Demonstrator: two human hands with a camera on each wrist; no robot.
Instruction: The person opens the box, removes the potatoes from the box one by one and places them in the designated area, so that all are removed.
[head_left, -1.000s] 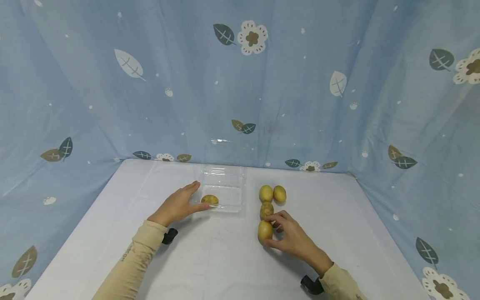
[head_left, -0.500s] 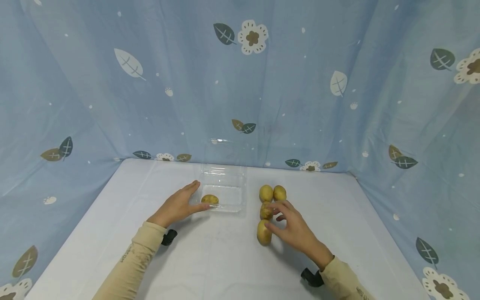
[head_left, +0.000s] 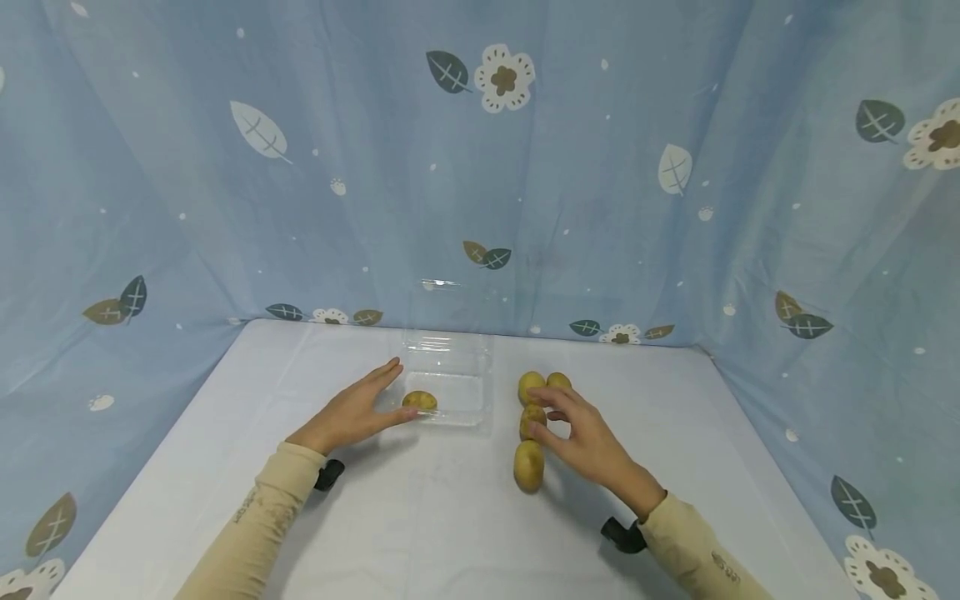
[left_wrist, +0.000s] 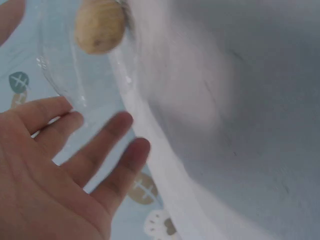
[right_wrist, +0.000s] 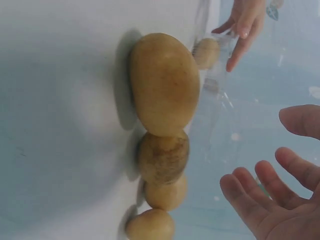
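Note:
My left hand [head_left: 352,412] lies along the left side of a clear plastic clamshell box [head_left: 468,417], fingers spread and thumb at its front rim. One potato [head_left: 420,400] sits inside near the front left; the left wrist view shows that potato [left_wrist: 100,27] beyond the spread fingers. My right hand [head_left: 588,437] hovers over a row of potatoes, fingers loosely bent and holding nothing. Its thumb overlaps the mottled middle potato [head_left: 532,419] in the head view. In front lies a smooth potato [head_left: 528,467]; behind are two more, a left potato [head_left: 530,387] and a right potato [head_left: 558,380].
The box's transparent lid [head_left: 446,312] stands raised at the back. A white cloth covers the table [head_left: 450,525], and a blue patterned curtain [head_left: 600,208] closes off the back and sides. Each wrist carries a black camera mount, such as the right mount [head_left: 624,535].
My right hand has let go of the front potato and moved back along the row. That potato has shifted slightly left. My left hand stays almost still by the box.

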